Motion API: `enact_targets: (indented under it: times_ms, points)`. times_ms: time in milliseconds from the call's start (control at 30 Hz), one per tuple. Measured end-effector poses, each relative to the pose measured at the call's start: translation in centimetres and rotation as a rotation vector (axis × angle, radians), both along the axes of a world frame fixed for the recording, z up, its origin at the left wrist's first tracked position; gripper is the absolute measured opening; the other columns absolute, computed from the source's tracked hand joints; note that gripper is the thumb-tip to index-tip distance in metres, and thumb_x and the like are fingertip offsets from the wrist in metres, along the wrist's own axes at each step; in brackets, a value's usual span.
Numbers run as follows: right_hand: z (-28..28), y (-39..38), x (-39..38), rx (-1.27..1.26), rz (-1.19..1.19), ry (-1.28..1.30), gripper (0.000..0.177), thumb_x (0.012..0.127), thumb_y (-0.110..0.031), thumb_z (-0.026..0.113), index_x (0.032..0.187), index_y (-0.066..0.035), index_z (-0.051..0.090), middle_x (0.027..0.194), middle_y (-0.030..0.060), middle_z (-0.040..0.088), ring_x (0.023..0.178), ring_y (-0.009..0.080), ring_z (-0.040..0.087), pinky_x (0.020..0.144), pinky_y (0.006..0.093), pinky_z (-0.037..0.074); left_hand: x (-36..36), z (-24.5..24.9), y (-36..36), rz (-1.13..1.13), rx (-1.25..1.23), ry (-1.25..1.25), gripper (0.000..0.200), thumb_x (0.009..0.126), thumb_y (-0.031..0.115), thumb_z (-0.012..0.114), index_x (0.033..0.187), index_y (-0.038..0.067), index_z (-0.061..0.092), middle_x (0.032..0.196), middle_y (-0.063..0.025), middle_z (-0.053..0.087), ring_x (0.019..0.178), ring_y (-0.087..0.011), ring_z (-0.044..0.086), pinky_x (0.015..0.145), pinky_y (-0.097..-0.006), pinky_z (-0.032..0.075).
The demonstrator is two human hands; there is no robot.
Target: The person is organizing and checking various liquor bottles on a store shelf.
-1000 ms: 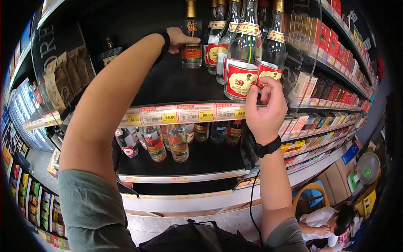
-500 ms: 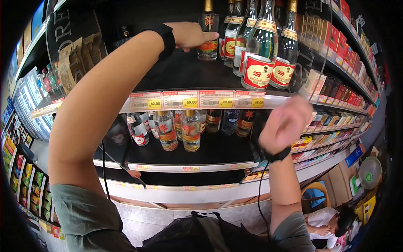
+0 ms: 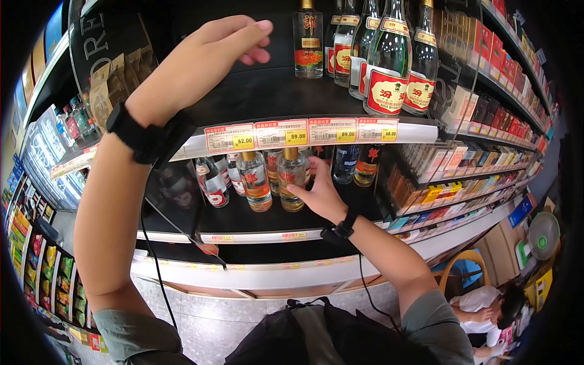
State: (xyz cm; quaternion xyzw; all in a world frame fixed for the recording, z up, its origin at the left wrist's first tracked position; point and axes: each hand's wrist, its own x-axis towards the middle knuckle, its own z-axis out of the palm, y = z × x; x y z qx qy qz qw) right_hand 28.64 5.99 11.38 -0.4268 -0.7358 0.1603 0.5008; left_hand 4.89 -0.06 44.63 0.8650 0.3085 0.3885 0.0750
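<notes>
My left hand [image 3: 225, 48] is raised before the upper shelf, apart from any bottle, with the thumb stretched out and the fingers loosely bent. It holds nothing. To its right stands a clear gold-capped liquor bottle [image 3: 308, 45] with red lettering, beside several bottles with red-and-white labels [image 3: 386, 91]. Down at the lower shelf, my right hand [image 3: 319, 191] closes around a clear liquor bottle [image 3: 292, 182] with a gold cap, thumb at its front and fingers at its right side. A similar bottle [image 3: 254, 182] stands just left of it.
Price tags [image 3: 283, 134] line the upper shelf's edge. Clear upright panels [image 3: 453, 61] bound the shelves. Boxed goods [image 3: 486, 115] fill the right side, and a person in a white top [image 3: 477, 301] is at the lower right. Two cables hang near my arms.
My left hand has come away from the upper-shelf bottle, moving left and towards me. My right hand has gone down and left from beside the shelf edge onto a lower-shelf bottle.
</notes>
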Motion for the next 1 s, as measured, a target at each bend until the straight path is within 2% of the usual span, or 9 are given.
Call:
enact_targets:
  times_ms: [100,200,367,500,633,700,867,967,1000]
  points:
    - [0.4,-0.1,-1.2,-0.135,0.047,0.08,0.093,0.087,-0.033,0.088,0.15,0.009,0.034,0.144,0.0264,0.049,0.135,0.0373,0.053,0.116,0.0449,0.044,-1.5,-1.1,-1.4,0.013,-0.017,-0.012,0.038,0.114,0.039,0.049,0.118,0.006,0.067,0.111,-0.0031,0.072,0.107,-0.011,0.065,0.096,-0.0259,0.045]
    - [0.0,0.5,-1.3,-0.164,0.03,-0.017,0.095,0.089,-0.033,0.087,0.154,0.008,0.032,0.151,0.0282,0.049,0.141,0.0346,0.052,0.116,0.0419,0.045,-2.6,-2.5,-3.6,-0.071,-0.109,-0.282,0.035,0.113,0.032,0.053,0.135,0.006,0.058,0.118,-0.0007,0.07,0.115,-0.0088,0.06,0.1,-0.025,0.04]
    - [0.6,0.9,-1.0,-0.31,0.052,-0.081,0.087,0.088,-0.037,0.086,0.149,0.008,0.043,0.142,0.0271,0.062,0.133,0.0349,0.063,0.11,0.0416,0.05,-3.3,-5.3,-7.9,-0.074,-0.004,-0.509,0.029,0.111,0.025,0.053,0.131,0.004,0.058,0.119,-0.0007,0.062,0.109,-0.0085,0.053,0.094,-0.0239,0.038]
    - [-0.2,1.7,-0.1,-0.357,0.128,-0.046,0.087,0.087,-0.039,0.087,0.147,0.007,0.046,0.134,0.025,0.068,0.124,0.0351,0.068,0.106,0.0416,0.053,-4.4,-8.6,-11.7,0.001,0.118,-0.286,0.023,0.097,0.018,0.071,0.112,0.003,0.062,0.102,-0.0005,0.061,0.089,-0.0084,0.05,0.082,-0.0244,0.04]
    - [-0.3,0.1,0.7,-0.328,0.199,0.015,0.081,0.087,-0.025,0.089,0.149,0.003,0.045,0.133,0.0185,0.069,0.123,0.0275,0.068,0.107,0.0387,0.052,-4.5,-12.1,-13.8,-0.119,0.13,0.034,0.015,0.081,0.007,0.08,0.093,0.006,0.07,0.082,-0.0052,0.068,0.076,-0.0255,0.065,0.07,-0.0337,0.049]
    - [-0.4,-1.2,1.2,-0.3,0.225,0.078,0.078,0.087,-0.017,0.089,0.149,-0.001,0.046,0.132,0.0131,0.07,0.124,0.0223,0.067,0.109,0.0375,0.051,-4.1,-15.1,-13.9,-0.14,-0.039,0.158,0.02,0.085,0.013,0.083,0.099,0.006,0.071,0.084,-0.0074,0.069,0.074,-0.0268,0.07,0.067,-0.0391,0.055]
    - [-0.5,-4.9,2.5,-0.149,0.297,0.023,0.085,0.081,-0.015,0.092,0.151,0.0,0.046,0.143,0.0195,0.063,0.131,0.0301,0.064,0.111,0.0385,0.051,-3.2,-21.1,-11.6,-0.09,-0.334,0.333,0.039,0.091,0.019,0.079,0.124,0.005,0.064,0.105,-0.0143,0.071,0.087,-0.0334,0.073,0.076,-0.0418,0.06]
    - [-0.1,-8.2,3.1,-0.138,0.208,-0.114,0.086,0.078,-0.012,0.092,0.151,-0.006,0.049,0.149,0.0182,0.06,0.136,0.0326,0.061,0.114,0.0398,0.048,-3.2,-23.3,-10.6,-0.066,-0.189,0.312,0.047,0.087,0.016,0.083,0.127,0.003,0.062,0.112,-0.0141,0.067,0.082,-0.0264,0.073,0.073,-0.0381,0.061]
    - [-0.5,-9.1,3.5,-0.104,0.253,-0.082,0.085,0.078,-0.013,0.092,0.151,-0.007,0.049,0.151,0.0182,0.058,0.138,0.0326,0.059,0.116,0.04,0.047,-3.2,-23.2,-10.4,-0.054,-0.2,0.363,0.058,0.086,0.018,0.085,0.135,0.004,0.058,0.126,-0.0165,0.063,0.091,-0.0276,0.073,0.077,-0.0391,0.062]
